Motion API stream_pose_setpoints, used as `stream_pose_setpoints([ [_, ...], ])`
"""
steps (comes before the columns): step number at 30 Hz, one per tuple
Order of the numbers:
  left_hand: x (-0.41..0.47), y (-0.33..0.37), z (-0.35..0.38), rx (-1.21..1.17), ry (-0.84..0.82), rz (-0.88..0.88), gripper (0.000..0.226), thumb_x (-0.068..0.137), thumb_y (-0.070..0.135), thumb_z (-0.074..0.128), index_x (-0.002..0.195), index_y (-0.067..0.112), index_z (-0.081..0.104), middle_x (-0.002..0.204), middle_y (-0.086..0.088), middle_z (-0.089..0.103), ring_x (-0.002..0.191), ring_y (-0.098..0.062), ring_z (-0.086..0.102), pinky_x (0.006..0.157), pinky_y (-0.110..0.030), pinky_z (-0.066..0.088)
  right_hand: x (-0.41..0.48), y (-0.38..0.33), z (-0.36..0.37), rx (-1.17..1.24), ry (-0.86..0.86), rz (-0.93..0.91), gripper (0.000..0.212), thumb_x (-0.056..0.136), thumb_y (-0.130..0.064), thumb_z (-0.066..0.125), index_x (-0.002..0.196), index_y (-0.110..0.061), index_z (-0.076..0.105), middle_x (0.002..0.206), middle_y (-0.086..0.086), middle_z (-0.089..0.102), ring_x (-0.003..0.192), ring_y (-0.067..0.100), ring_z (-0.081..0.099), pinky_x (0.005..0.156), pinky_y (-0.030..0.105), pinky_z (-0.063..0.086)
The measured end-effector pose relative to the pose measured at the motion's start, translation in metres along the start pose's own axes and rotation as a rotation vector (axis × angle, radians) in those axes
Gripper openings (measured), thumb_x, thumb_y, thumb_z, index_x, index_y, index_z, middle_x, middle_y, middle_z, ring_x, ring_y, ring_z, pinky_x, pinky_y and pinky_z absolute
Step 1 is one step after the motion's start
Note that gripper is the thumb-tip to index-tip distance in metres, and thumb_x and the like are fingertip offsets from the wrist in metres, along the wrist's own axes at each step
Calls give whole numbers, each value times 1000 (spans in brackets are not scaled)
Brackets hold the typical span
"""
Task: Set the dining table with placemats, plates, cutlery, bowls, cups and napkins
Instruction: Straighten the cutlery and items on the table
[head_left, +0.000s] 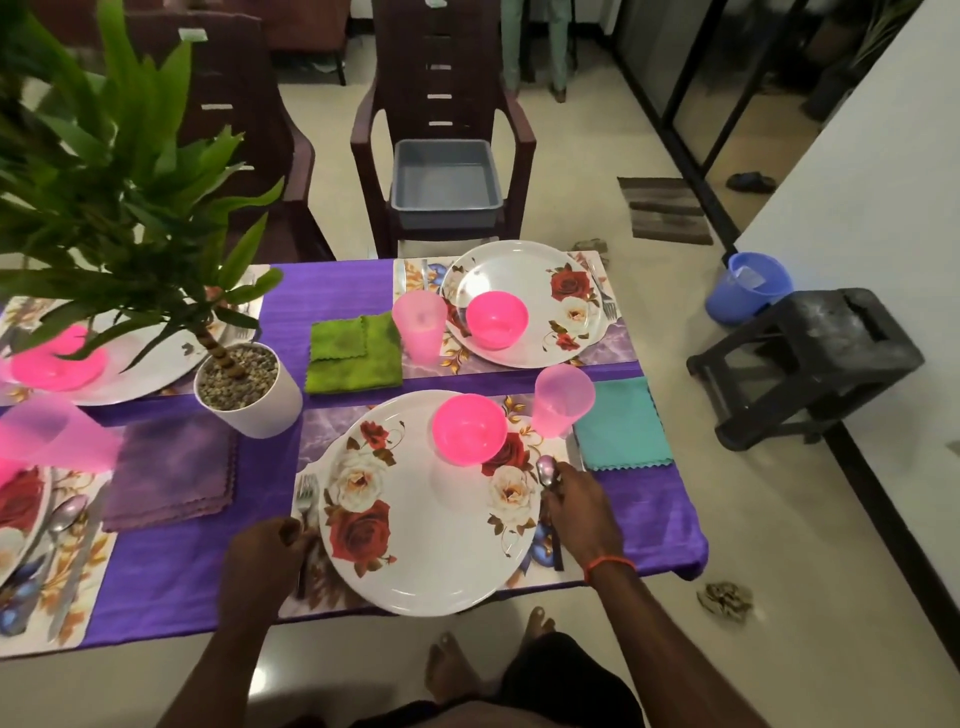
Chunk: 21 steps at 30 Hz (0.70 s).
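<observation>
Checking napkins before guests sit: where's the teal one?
Head view: the teal napkin lies at the table's right edge, just right of the near pink cup, beyond the right hand gripping a spoon.

Plate flanks: left hand (270, 545) grips a steel fork (305, 499) and right hand (576, 499) a steel spoon (545, 473), either side of the round white rose-printed plate (415, 519).
Plate top: pink plastic bowl (470, 428); translucent pink cup (563, 400) just beside it.
Centre strip: white gravel-filled plant pot (260, 410), folded green napkin (356, 351).
Free passage: bare purple tablecloth (171, 571) left of the fork and below the teal napkin (621, 426).
</observation>
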<state>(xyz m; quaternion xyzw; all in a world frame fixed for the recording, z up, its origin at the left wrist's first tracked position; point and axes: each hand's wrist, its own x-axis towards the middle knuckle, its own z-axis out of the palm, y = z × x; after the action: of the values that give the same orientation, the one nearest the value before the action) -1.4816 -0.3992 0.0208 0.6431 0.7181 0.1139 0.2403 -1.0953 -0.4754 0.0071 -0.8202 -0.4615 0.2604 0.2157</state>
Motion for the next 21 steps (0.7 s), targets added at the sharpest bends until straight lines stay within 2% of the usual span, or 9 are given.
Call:
stream_pose_setpoints([
  [4,1,-2,-1,32,9,17,15,82,18,85,71,10,77,63,-4,70,59,-22,62,60,-38,50,-2,3,-5,-24,40,-16,11,98,-25,59,109,-28,60,99,-6,63,88,12,63,75,36,59],
  [7,0,0,-2,11,2,39,15,84,18,83,74,9,77,63,-3,69,58,-18,61,59,-36,48,-10,13,-14,-273,130,-18,24,97,-27,62,120,-20,60,112,3,60,102,19,58,78,34,56],
  [11,0,-4,-2,-12,-21,33,14,85,17,83,76,9,76,62,-1,68,58,-17,62,59,-37,52,-20,26,-12,-501,75,-38,37,92,-20,70,127,-15,58,119,9,58,110,23,54,81,30,54],
  [17,-5,6,-5,-36,-4,35,15,84,12,82,74,4,75,58,-1,63,53,-17,56,59,-32,45,-20,22,-7,-442,6,-55,45,98,-19,63,140,-16,50,128,9,52,120,22,46,94,28,49],
  [21,-4,3,-4,-17,-19,33,17,83,14,83,70,9,73,58,-2,65,55,-20,61,58,-36,49,-19,15,-10,-396,4,-50,45,99,-20,60,142,-16,47,132,9,50,124,21,44,98,26,45],
])
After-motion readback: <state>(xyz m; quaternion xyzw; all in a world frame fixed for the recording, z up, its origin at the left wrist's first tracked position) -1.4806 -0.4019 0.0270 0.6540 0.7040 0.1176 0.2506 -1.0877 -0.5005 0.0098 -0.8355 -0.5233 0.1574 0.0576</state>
